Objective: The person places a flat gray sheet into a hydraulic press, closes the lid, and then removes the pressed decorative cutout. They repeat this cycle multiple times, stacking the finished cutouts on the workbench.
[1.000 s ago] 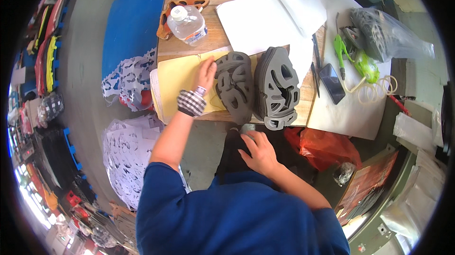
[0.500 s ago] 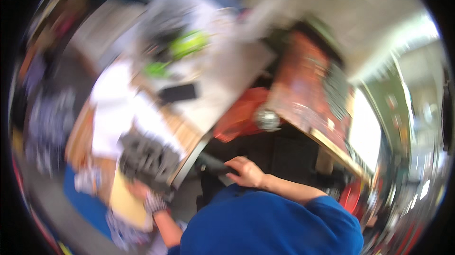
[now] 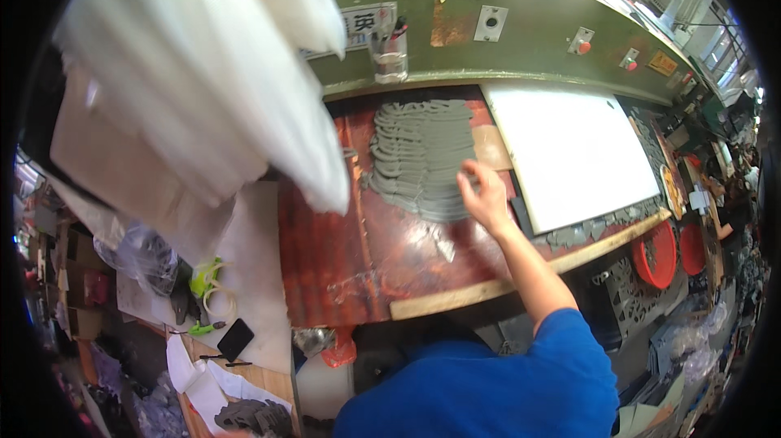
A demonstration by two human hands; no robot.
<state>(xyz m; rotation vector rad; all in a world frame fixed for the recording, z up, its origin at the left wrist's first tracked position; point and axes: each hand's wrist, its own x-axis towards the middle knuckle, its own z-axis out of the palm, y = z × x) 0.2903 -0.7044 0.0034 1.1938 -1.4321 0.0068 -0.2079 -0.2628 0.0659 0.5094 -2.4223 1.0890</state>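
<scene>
My right hand (image 3: 486,196) reaches over the red-brown bench, its fingertips beside the right edge of a spread of stacked dark grey flat pieces (image 3: 423,157). Its fingers are loosely bent and apart, and nothing shows in them. The grey pieces lie in overlapping rows. Only a blurred sliver of my left hand (image 3: 236,435) shows at the lower edge, by another pile of grey pieces (image 3: 256,417) on the wooden side table; its fingers are hidden.
A thick white board (image 3: 573,153) lies right of the grey rows, with scraps around it. Behind stands a green machine beam (image 3: 537,23) with buttons. Blurred white sheeting (image 3: 220,72) hangs at upper left. A phone (image 3: 236,340) and red basins (image 3: 656,255) are nearby.
My view has swung toward the red-brown bench. My right hand has moved from close to my body out to the grey rows. My left hand has nearly left the picture.
</scene>
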